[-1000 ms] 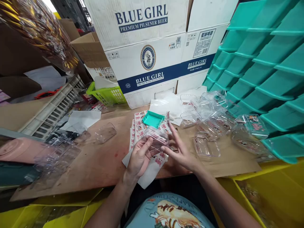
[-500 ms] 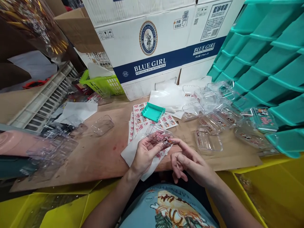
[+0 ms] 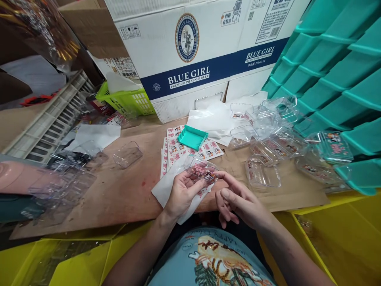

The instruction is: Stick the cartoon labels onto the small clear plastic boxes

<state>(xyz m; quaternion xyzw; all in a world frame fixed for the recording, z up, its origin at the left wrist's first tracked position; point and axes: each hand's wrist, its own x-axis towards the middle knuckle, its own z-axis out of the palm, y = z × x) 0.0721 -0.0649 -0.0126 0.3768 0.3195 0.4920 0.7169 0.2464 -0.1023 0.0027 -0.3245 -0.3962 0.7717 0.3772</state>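
A clear plastic case (image 3: 199,167) with pink lettering and a small cartoon sticker is pinched in my left hand (image 3: 182,194), thumb on the near face. My right hand (image 3: 238,200) has its index finger extended to the case's right edge, at the sticker; its thumb is apart and the other fingers are loosely curled. Beneath the case lie a white backing sheet (image 3: 162,192) and printed sticker sheets (image 3: 172,149). On those sheets sits a small teal tray (image 3: 192,137), just beyond my hands.
Clear cases with stickers (image 3: 264,174) cluster at the right, before stacked teal bins (image 3: 333,71). Plain clear cases (image 3: 127,155) lie at the left. A white beer carton (image 3: 202,59) stands behind, beside a green basket (image 3: 131,101). Yellow boxes (image 3: 351,230) flank the table's near edge.
The camera view has shifted slightly. My left hand keeps its hold on the case, and my right index finger stays at the sticker with almost no movement.
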